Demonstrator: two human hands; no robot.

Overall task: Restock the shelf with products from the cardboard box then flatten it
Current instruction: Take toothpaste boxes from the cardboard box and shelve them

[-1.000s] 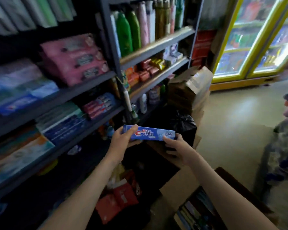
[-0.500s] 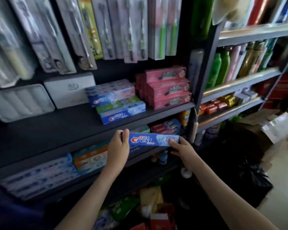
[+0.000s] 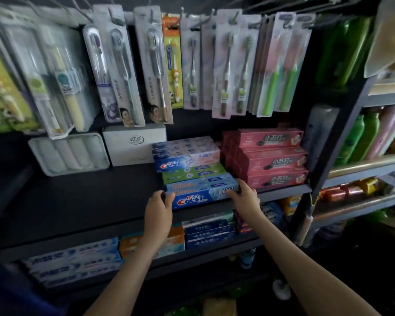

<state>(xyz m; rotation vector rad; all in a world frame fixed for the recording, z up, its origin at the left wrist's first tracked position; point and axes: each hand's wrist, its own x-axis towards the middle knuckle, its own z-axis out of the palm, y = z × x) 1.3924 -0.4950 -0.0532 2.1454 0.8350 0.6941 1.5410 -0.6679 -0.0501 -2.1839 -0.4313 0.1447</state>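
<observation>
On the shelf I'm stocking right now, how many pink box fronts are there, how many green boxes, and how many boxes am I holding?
Pink box fronts: 3
Green box: 1
Crest box, held at both ends: 1
Total: 5

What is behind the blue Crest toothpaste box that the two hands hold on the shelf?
A light blue toothpaste box lies right behind, then a green toothpaste box and another blue Crest box. What lies under these is covered.

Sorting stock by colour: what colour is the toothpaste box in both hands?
The toothpaste box is blue with white-and-red lettering; head view.
</observation>
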